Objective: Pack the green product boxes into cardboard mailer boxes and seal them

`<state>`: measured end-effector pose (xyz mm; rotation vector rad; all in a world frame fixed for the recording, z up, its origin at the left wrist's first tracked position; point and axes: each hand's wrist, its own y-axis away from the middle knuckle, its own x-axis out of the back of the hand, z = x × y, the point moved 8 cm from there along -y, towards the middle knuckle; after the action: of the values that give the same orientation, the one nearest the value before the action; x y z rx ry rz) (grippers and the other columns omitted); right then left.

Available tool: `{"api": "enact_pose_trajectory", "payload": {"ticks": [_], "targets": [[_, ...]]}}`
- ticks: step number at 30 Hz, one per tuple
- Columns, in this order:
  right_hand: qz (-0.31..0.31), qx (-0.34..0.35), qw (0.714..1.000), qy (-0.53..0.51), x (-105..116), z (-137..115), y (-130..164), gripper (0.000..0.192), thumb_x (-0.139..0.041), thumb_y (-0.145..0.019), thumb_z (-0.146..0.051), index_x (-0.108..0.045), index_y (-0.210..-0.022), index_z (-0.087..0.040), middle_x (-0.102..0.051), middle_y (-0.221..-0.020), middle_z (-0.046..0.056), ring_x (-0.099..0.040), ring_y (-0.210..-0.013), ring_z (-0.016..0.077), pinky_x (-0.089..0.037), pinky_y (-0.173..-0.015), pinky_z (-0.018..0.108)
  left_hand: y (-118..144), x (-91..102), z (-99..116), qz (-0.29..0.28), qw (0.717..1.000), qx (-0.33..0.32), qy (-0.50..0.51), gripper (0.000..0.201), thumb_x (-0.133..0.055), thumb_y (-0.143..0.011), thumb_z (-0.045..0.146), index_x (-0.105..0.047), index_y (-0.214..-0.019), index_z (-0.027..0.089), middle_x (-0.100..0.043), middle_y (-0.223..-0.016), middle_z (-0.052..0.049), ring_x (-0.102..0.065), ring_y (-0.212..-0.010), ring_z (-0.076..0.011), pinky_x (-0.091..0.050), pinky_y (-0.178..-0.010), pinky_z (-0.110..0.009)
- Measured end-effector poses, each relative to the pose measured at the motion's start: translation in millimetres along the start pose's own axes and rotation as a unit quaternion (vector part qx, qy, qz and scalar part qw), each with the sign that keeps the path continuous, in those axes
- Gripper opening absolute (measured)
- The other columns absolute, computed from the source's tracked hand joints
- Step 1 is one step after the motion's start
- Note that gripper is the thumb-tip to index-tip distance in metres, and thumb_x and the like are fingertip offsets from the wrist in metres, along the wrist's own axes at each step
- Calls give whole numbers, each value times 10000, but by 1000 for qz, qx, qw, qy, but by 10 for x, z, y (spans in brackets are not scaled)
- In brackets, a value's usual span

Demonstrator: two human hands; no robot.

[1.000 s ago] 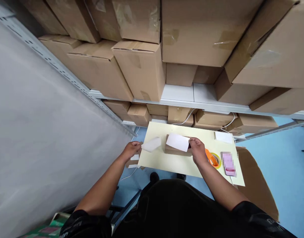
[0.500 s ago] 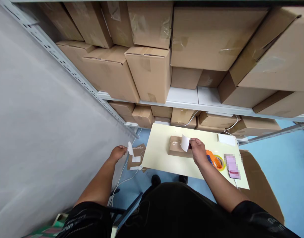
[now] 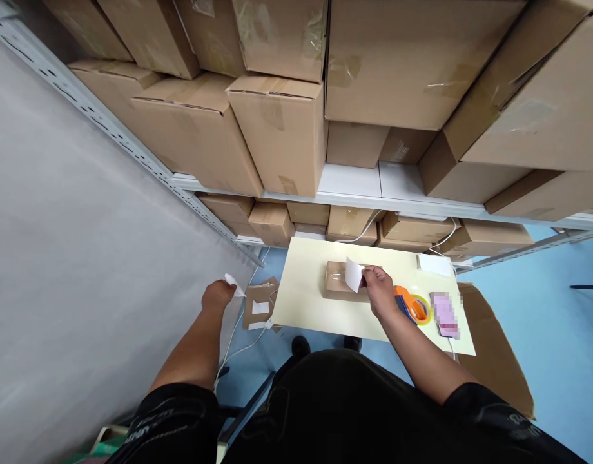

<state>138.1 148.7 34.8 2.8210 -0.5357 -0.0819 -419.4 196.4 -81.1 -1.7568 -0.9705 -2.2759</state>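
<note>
A small brown cardboard parcel [image 3: 336,282] lies on a pale yellow table [image 3: 306,303]. My right hand [image 3: 378,288] pinches a white label [image 3: 353,274] and holds it over the parcel's right end. My left hand [image 3: 217,295] is out to the left, off the table's edge, holding a white strip of backing paper [image 3: 233,282] above the floor. A brown box [image 3: 258,306] with white scraps in it sits on the floor just right of that hand.
An orange tape dispenser [image 3: 411,305], a pink phone [image 3: 445,314] and a white pad [image 3: 434,265] lie on the table's right side. Shelves [image 3: 354,183] stacked with cardboard boxes stand behind. A grey wall is on the left; a flat cardboard sheet [image 3: 494,348] lies at right.
My left hand has peeled the backing paper away and carried it left, off the table toward the floor box. The right hand keeps the label, now turned more edge-on, over the parcel.
</note>
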Motion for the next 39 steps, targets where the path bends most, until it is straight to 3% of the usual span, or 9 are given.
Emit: {"api": "enact_pose_trajectory", "payload": {"ticks": [8,12,14,16,20,23,26,35,39], "targets": [[1,-18,1000,-16,8,51,-14,176,-670,-762,-376,-636,-692,-218,-607,-601,-15,-554,-583,153,-476,-597,281,92,99,7,-4,999,26,-33,374,-670,-758,435,-745,-995,155,-734,-1186,-234,-689,-1087,-407,-517,-766,-402],[-2,-16,1000,-12,4,51,-24,176,-676,-767,-376,-639,-696,-219,-609,-599,-16,-555,-584,156,-473,-603,287,239,302,285,31,1000,1,-5,276,-650,-784,332,-729,-1005,186,-755,-1148,-172,-693,-1071,-359,-495,-782,-364],[-2,-15,1000,-11,-7,68,-31,190,-675,-773,-395,-644,-708,-220,-613,-602,-18,-558,-583,158,-471,-609,290,474,401,638,56,996,-59,40,209,-606,-827,286,-718,-985,206,-772,-1055,-115,-699,-999,-303,-480,-792,-334],[-1,-14,1000,-9,-30,96,-32,201,-674,-777,-411,-648,-718,-219,-615,-603,-19,-563,-585,161,-473,-615,293,877,428,1150,63,979,-170,92,177,-541,-886,263,-707,-929,222,-764,-994,-70,-684,-932,-246,-464,-791,-306],[2,-28,999,-21,-119,177,-4,208,-678,-774,-422,-650,-734,-220,-616,-602,-15,-575,-579,169,-488,-613,304,1983,240,2255,39,903,-408,126,132,-599,-899,305,-695,-838,236,-713,-886,-67,-633,-862,-226,-440,-782,-317],[15,-43,998,-49,-166,218,43,209,-683,-769,-422,-638,-730,-221,-615,-596,-16,-570,-563,164,-491,-596,304,2561,104,2817,54,857,-490,151,100,-670,-874,303,-693,-811,228,-680,-845,-98,-615,-866,-259,-431,-802,-358],[25,-54,996,-68,-170,215,89,199,-688,-761,-408,-632,-727,-220,-610,-587,-18,-565,-560,161,-487,-584,300,2781,30,3157,58,836,-522,159,128,-709,-861,312,-683,-790,210,-657,-818,-121,-604,-858,-288,-421,-794,-390],[21,-72,988,-138,-47,243,157,188,-715,-742,-389,-641,-738,-217,-668,-689,17,-591,-621,175,-509,-646,333,2795,40,3450,58,832,-532,142,140,-654,-818,163,-632,-685,202,-629,-736,-116,-598,-803,-276,-415,-776,-390],[53,-34,993,-95,213,341,118,191,-696,-786,-419,-665,-807,-232,-662,-731,0,-591,-700,183,-506,-715,333,2758,176,3439,26,836,-508,207,100,-648,-772,149,-635,-697,215,-652,-737,-53,-595,-772,-214,-426,-748,-333]]}}
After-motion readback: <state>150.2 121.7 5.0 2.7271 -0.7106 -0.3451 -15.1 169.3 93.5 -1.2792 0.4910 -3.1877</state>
